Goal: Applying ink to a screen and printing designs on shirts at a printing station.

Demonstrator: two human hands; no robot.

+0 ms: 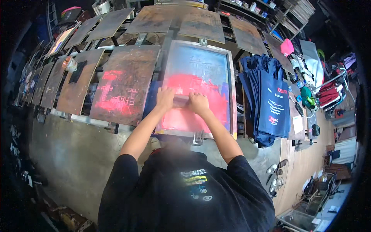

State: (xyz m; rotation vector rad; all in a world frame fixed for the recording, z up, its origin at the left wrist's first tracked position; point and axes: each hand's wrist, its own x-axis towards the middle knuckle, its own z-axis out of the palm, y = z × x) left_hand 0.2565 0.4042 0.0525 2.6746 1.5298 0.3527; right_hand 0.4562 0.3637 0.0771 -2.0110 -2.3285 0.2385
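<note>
A squeegee [180,101] with a wide handle lies across the mesh of a screen-printing frame [232,83] in front of me. My left hand [165,98] is closed over its left end and my right hand [198,103] over its right end. Bright pink ink [189,82] covers the mesh beyond and around the squeegee, while the far part of the mesh shows pale blue. Dark blue fabric [151,101] shows beside the frame's left edge. The squeegee's blade is hidden under the handle and my hands.
Right of the frame hangs a stack of navy printed bags [275,104] on a board. To the left lies a worn board [123,91] with pink ink marks; beyond it another board carries a stained tub [70,64] and a black cloth [78,72]. More boards run along the back. Shoes [272,169] stand on the floor.
</note>
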